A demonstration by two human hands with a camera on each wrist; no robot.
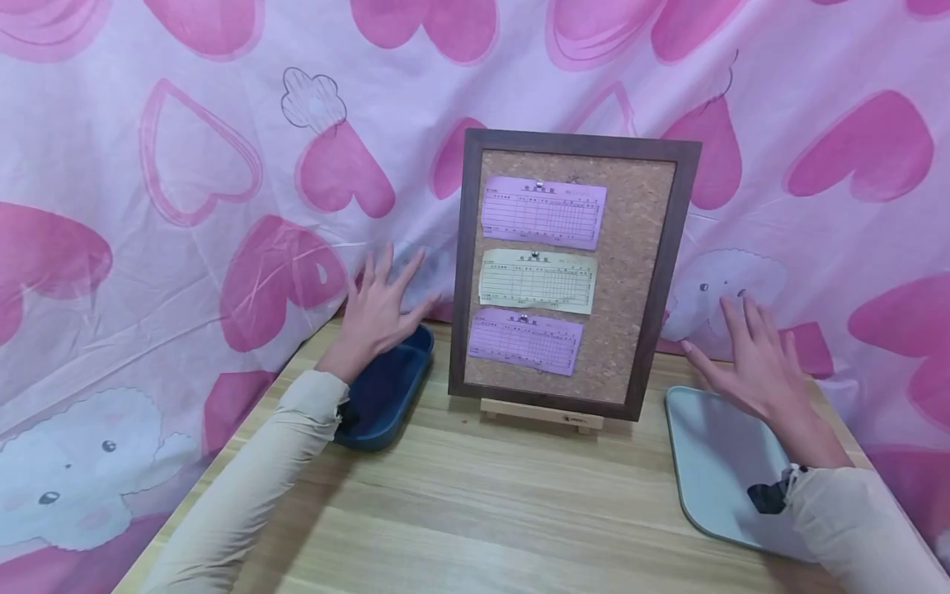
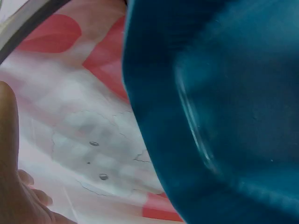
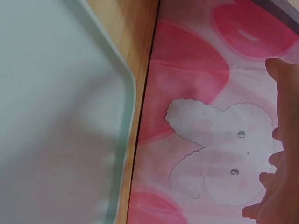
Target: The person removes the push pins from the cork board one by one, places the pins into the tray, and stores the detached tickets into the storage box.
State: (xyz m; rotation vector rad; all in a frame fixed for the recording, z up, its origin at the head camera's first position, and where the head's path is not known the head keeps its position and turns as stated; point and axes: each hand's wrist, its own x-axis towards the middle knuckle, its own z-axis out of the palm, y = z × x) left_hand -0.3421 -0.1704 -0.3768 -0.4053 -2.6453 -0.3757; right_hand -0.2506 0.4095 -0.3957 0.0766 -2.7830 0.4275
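On the wooden surface [image 1: 475, 511], the pale tray [image 1: 716, 462] right of the cork board [image 1: 571, 272] and blue tray [image 1: 386, 396] left of it sit under the right hand [image 1: 750, 363] and left hand [image 1: 378, 309], both spread and empty, seemingly pausing between steps.

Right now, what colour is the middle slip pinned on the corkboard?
Pale yellow; the middle slip shows best in the head view.

Makeshift home setup, heart-print bedsheet backdrop [image 1: 185, 206], wooden table [image 1: 475, 511], cork board [image 1: 571, 272]
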